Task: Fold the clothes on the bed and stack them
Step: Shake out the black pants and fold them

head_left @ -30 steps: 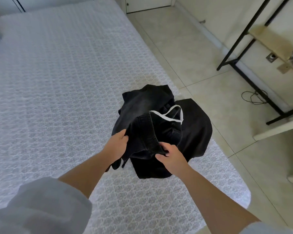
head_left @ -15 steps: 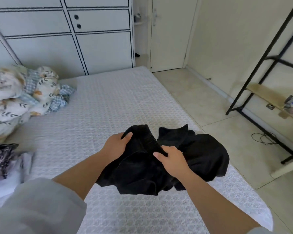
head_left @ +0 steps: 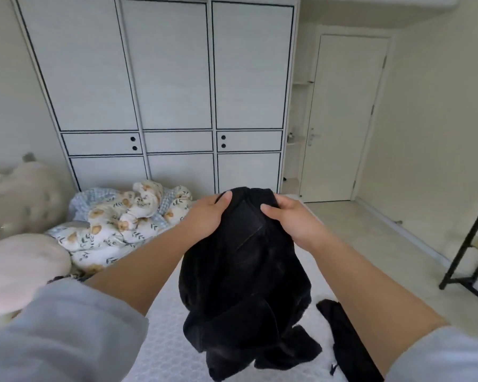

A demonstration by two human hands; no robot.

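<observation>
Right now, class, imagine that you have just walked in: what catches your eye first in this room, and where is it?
First, the black garment in the middle, held up over the bed by both hands: left hand and right hand grip its top edge. Next, the flowered quilt heaped at the far left of the bed. Behind it stands the tall white wardrobe.

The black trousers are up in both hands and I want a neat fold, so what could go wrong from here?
1. The left hand and right hand grip the black trousers close together at the top, so the bunched cloth below may fold crooked.
2. The hanging end may land on the other dark garment lying on the bed and tangle with it.
</observation>
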